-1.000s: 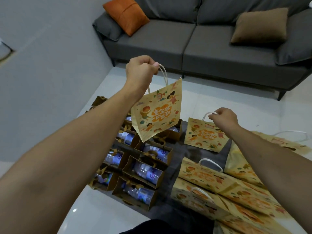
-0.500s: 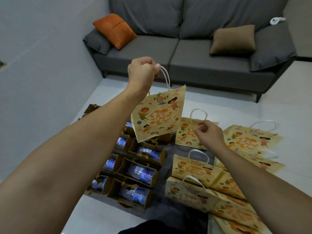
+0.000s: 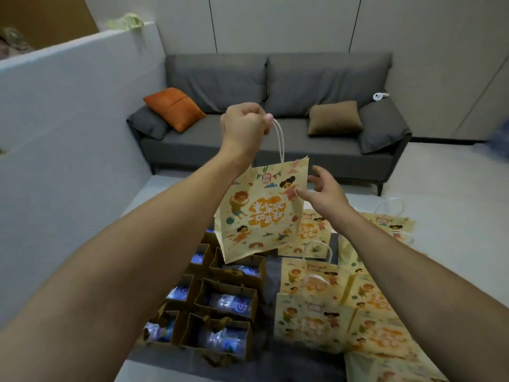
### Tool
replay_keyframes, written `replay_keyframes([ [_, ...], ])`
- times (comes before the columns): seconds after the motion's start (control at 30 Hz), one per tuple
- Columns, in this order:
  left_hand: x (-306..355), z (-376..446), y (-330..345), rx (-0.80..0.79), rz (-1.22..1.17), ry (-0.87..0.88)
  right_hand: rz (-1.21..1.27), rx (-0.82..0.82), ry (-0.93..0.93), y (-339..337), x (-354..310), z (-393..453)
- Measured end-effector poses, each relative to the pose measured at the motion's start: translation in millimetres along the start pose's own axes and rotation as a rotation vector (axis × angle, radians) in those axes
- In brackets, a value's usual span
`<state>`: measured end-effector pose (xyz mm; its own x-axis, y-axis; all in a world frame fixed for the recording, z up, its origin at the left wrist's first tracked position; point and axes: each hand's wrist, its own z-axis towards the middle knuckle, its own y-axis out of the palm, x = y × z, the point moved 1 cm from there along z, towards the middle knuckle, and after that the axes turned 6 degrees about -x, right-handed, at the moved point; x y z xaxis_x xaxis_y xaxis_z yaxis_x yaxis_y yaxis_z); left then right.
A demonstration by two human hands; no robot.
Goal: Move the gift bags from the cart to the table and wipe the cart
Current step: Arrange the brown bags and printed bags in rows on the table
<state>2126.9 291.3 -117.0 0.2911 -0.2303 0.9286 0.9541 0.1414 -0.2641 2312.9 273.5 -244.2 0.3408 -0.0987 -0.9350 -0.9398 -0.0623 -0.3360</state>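
the grey sofa [image 3: 275, 128] spans the far side of the room, with an orange cushion [image 3: 174, 108] at its left end, a brown cushion [image 3: 334, 117] toward the right, and a small white object [image 3: 380, 96] on the right seat, too small to identify. nearer, a dark surface [image 3: 271, 274] carries two groups: open brown bags [image 3: 225, 299] standing in rows on the left, holding clear bottles that are blurred, and flat yellow printed gift bags [image 3: 330, 307] lying overlapped on the right, the lowest ones cut off by the picture's bottom edge. above them hangs the held gift bag [image 3: 261, 213], long axis roughly vertical, mouth up, base down and tilted slightly to the left, printed face toward the camera; its lower corner hides part of the brown bags behind. the left hand [image 3: 245, 130] is curled in a fist around the bag's white cord handles. the right hand [image 3: 326, 194] has its fingers spread and loosely bent, thumb tip at the bag's right edge; whether it touches is unclear.
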Motion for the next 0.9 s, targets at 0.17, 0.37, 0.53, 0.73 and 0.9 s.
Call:
replay_keyframes([
  [0.17,21.5,-41.4,-20.1,-0.113,-0.039,0.063,0.1,0.11,0.015,15.2,-12.3,-56.9],
  [0.37,48.4,-91.2,-32.4,-0.234,-0.091,0.132,0.199,0.324,0.009,27.4,-11.0,-135.2],
  [0.53,55.0,-129.2,-27.5,-0.327,-0.171,0.126,0.173,0.431,0.007,26.5,3.4,-193.9],
  [0.73,30.2,-179.0,-5.5,-0.502,-0.218,0.04,0.099,0.504,0.071,17.7,50.4,-243.9],
  [0.9,-15.6,-212.2,24.9,-0.627,-0.173,-0.119,0.05,0.504,0.231,14.4,113.3,-262.2],
])
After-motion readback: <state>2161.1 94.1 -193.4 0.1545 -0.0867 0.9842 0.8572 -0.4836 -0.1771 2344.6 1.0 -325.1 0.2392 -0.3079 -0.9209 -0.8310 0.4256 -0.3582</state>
